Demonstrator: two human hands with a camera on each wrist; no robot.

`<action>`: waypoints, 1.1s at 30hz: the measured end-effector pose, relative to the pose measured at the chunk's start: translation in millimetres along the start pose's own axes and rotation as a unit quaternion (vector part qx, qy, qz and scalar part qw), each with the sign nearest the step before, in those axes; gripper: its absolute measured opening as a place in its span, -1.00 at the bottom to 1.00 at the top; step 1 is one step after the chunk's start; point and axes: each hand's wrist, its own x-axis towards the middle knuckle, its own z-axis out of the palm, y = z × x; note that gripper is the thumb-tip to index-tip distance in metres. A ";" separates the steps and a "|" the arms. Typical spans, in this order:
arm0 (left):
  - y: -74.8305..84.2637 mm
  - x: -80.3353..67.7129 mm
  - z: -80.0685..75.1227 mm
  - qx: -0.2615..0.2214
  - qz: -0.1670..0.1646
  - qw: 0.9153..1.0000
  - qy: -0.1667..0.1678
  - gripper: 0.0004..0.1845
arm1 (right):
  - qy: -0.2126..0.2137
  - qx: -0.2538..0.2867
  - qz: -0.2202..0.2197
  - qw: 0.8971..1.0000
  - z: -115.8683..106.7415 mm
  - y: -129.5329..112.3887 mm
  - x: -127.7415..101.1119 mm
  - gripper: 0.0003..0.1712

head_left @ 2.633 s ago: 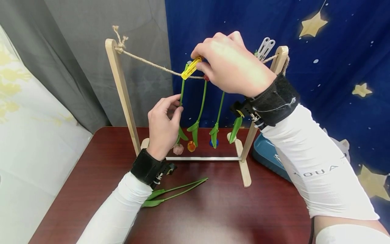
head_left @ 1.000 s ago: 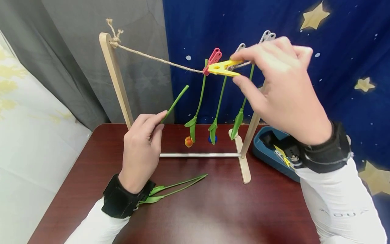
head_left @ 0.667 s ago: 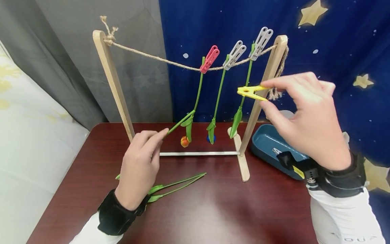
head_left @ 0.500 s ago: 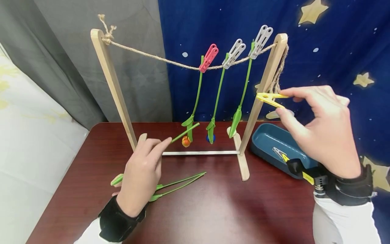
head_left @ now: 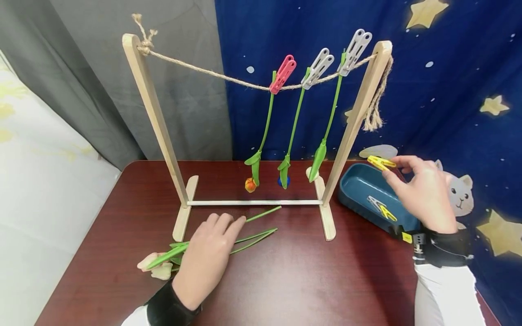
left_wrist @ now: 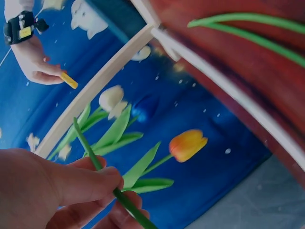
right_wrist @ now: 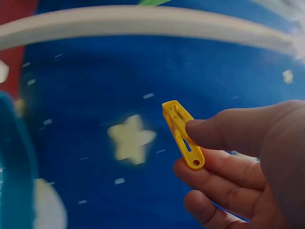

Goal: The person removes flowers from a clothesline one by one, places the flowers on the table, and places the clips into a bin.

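My left hand (head_left: pixel 210 253) is low over the table and pinches the green stem of a pale pink artificial tulip (head_left: pixel 147 261). In the left wrist view, thumb and fingers grip this stem (left_wrist: pixel 126 202). Two more tulips lie under the hand, their thin stems (head_left: pixel 257 240) pointing right. Above the blue tray (head_left: pixel 346 199), my right hand (head_left: pixel 424 192) pinches a yellow clothespin (head_left: pixel 380 163) between thumb and fingers. On the rope (head_left: pixel 204 70), a red clothespin (head_left: pixel 282 74) and two white ones hold an orange tulip (head_left: pixel 250 184), a blue one and a white one upside down.
A wooden frame (head_left: pixel 157 117) carries the rope, with a white crossbar (head_left: pixel 253 203) low between its feet. Inside the tray lie white and yellow clothespins (head_left: pixel 387 213). Grey and blue curtains hang behind the table (head_left: pixel 306 271).
The pink tulip and yellow clothespin have come off the rope. My left hand has lowered the tulip to the table's left, while my right hand has carried the clothespin right to the tray.
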 end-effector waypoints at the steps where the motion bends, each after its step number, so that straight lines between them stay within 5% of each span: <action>1: 1.6 -1.7 3.3 0.008 0.003 1.000 -0.010 -0.48 | -0.012 -0.003 0.006 1.000 5.4 6.2 0.1 -0.58; 14: 16.6 -22.6 46.6 0.076 0.046 0.994 -0.065 -0.70 | -0.146 -0.027 0.088 0.985 67.4 62.8 2.2 -0.50; 24: 17.0 -33.3 77.4 0.106 0.051 0.991 -0.063 -0.87 | -0.177 -0.023 0.117 0.977 83.3 81.3 -2.1 -0.48; 33: 14.8 -33.2 87.0 0.090 0.027 0.992 -0.087 -0.91 | -0.207 -0.005 0.137 0.969 88.9 91.6 -4.2 -0.51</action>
